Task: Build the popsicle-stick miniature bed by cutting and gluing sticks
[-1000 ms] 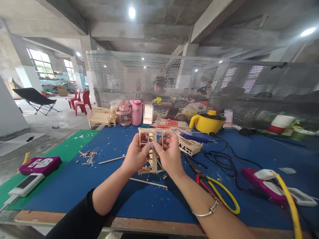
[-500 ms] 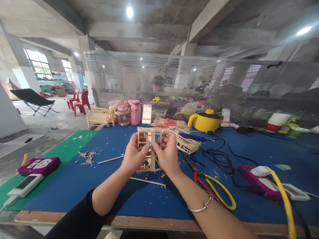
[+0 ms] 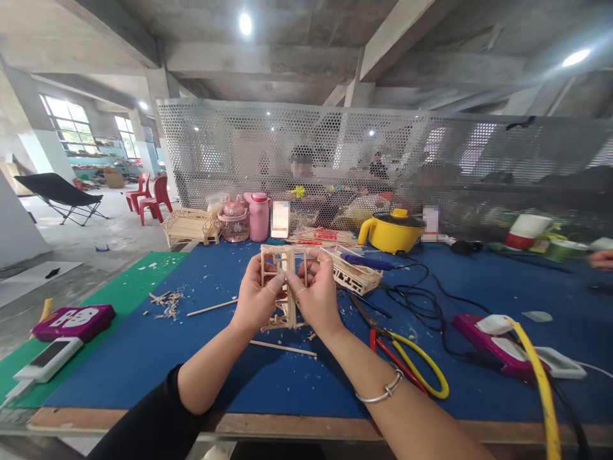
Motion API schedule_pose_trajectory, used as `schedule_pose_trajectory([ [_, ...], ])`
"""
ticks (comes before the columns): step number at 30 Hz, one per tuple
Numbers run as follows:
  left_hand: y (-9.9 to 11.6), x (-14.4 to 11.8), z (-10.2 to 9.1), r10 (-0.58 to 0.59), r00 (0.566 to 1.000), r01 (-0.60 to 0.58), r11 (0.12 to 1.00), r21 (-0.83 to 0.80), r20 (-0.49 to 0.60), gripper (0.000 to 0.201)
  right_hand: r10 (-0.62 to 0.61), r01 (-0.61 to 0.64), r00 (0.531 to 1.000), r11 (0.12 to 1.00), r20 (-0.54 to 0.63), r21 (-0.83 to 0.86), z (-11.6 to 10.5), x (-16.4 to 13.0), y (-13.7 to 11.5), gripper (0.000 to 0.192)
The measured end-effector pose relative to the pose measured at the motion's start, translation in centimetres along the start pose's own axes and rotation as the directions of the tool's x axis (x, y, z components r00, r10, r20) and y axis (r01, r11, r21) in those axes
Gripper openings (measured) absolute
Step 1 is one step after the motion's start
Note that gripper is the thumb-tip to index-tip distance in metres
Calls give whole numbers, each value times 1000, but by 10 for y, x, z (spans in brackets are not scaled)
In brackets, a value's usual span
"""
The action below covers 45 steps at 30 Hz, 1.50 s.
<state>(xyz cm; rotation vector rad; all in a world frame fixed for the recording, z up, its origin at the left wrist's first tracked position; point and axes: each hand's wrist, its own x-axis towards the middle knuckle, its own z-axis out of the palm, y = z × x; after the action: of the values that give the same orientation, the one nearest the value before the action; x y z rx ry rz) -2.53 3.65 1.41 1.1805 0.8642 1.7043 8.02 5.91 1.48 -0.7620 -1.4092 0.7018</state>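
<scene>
Barely shifted, 2 hands (left, right) pinch stick frame; yellow pot lidded.

Both hands meet above the blue tabletop, the left hand and right hand each keeping a pinching grip on a small wooden stick frame held upright between them. A loose stick lies on the tabletop just below the hands. Red and yellow pliers rest to the right, near black cables. Farther back stand a yellow pot and a pink bottle before a perforated metal screen.
</scene>
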Motion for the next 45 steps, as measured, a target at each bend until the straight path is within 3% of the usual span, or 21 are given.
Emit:
schedule_pose_trajectory([
  [5,-1,0,0,30,999,-29,998,59,-11,39,-13,13,1000,1000,-16,-17,0,-2,0,44],
  [11,0,5,-12,47,983,-78,982,171,177,47,-24,24,999,1000,-36,10,-4,-1,5,46],
  [19,-4,7,-11,99,992,-112,976,185,77,27,-20,20,1000,1000,-3,10,-1,-5,2,45],
  [27,-8,7,-17,146,977,-171,971,168,153,37,-100,101,991,995,87,2,-9,-6,13,38],
  [33,-18,10,-21,133,990,-140,973,181,53,43,9,-13,997,999,81,45,-10,-7,12,39],
  [40,-7,18,-21,140,978,-110,976,187,-153,54,3,4,981,999,-194,35,-31,11,5,37],
  [45,-10,22,-27,116,972,-67,971,228,-205,55,6,-8,987,1000,-162,-10,-40,17,8,31],
])
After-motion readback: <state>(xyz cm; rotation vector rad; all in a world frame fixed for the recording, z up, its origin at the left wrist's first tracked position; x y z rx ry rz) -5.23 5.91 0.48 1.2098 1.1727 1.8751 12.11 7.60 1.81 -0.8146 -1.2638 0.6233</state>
